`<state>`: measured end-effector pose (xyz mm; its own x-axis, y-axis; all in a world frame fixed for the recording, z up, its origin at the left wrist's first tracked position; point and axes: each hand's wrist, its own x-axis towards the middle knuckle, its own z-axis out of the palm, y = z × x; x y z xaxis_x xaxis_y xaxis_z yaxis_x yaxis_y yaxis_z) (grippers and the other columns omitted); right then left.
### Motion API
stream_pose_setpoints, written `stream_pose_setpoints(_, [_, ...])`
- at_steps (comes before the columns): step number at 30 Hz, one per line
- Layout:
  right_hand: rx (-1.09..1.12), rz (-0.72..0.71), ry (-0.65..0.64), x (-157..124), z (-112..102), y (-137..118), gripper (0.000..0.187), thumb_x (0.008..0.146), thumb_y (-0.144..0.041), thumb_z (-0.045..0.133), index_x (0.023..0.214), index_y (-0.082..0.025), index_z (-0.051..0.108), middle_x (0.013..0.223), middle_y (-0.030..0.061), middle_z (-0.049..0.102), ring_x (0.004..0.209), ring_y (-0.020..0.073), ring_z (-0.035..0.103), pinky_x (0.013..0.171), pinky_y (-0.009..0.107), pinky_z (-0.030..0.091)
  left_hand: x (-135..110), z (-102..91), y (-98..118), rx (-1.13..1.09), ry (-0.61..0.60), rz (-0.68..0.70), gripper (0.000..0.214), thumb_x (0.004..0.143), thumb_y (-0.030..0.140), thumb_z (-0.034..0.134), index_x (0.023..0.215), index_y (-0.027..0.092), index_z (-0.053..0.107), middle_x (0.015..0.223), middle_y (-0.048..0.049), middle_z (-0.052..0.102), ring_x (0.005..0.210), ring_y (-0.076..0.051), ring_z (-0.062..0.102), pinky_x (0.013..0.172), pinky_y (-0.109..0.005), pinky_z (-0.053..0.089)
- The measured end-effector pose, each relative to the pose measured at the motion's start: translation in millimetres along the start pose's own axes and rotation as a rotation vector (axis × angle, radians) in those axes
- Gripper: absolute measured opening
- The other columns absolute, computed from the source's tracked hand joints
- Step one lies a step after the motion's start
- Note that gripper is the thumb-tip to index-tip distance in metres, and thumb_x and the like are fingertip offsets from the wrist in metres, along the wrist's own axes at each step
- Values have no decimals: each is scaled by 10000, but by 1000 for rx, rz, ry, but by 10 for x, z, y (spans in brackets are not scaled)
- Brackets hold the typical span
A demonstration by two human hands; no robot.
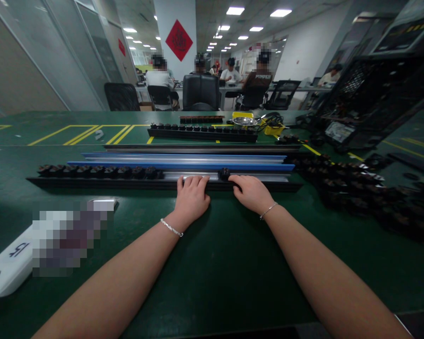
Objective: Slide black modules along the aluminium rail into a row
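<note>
A long black rail (106,184) with a silvery channel lies across the green table in front of me. Along its left part sits a row of several small black modules (98,171). My left hand (193,195) grips the rail's near edge about midway, fingers bent over into the channel. One separate black module (224,173) stands in the channel farther right. Against that module's right side are the fingertips of my right hand (251,192), index finger and thumb closed at it. The undersides of both hands are hidden.
Behind the rail lie blue-edged rails (183,165) and another filled black rail (201,133). A dark heap of modules (360,188) spreads at right, below a black open-framed case (371,94). A white device (12,261) lies at left. People sit at tables beyond.
</note>
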<state>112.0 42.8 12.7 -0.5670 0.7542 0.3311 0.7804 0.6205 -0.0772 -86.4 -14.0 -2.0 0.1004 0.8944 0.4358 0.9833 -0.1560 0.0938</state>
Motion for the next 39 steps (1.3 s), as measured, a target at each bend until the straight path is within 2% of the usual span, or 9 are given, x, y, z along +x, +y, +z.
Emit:
stream_pose_setpoints(6, [15, -14, 19, -6, -2, 28, 330, 840, -167, 441, 1130, -186, 599, 1077, 67, 675, 959, 202, 598, 900, 322, 413, -1, 9, -1, 2, -1, 1, 490, 797, 238, 452, 1285, 224, 490, 1224, -76, 598, 1154, -266, 478, 1096, -512, 201])
stream_pose_setpoints(39, [28, 26, -46, -38, -117, 103, 325, 846, -215, 453, 1137, -217, 598, 1096, 56, 676, 981, 210, 610, 875, 334, 439, 0, 9, -4, -2, 5, 3, 501, 788, 236, 460, 1288, 220, 493, 1209, -81, 601, 1144, -272, 484, 1096, -521, 207])
